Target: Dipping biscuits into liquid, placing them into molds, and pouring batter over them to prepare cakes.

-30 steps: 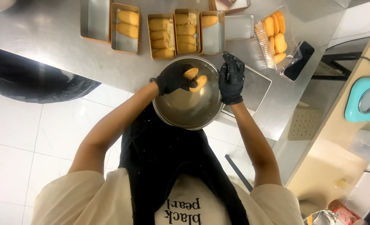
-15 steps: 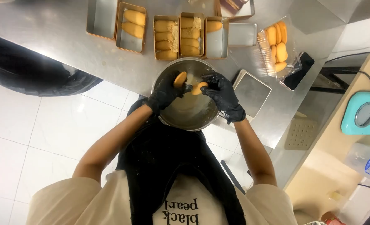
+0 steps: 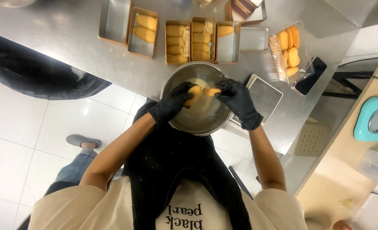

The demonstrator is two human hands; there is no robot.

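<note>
Head view: you stand at the steel counter (image 3: 70, 38), both hands gloved black.
Left hand (image 3: 174, 103): your fingers pinch one golden biscuit (image 3: 194, 91) over the metal bowl (image 3: 201, 123).
Right hand (image 3: 236, 99): your fingers pinch a second biscuit (image 3: 211, 91), its tip near the first.
Done: two centre tins (image 3: 190, 41) lined full.
Left: far-left tin (image 3: 114, 19) bare; neighbour tin (image 3: 143, 30) holds two; right tin (image 3: 228, 40) one.
Package: clear plastic tray (image 3: 287, 49), right of the tins, part full of biscuits.

Single head-worn camera, looking steeply down past the wearer's chest, fairly close, grey steel counter (image 3: 70, 38) toward 12 o'clock, white tiled floor (image 3: 23, 140) at 9 o'clock
</note>
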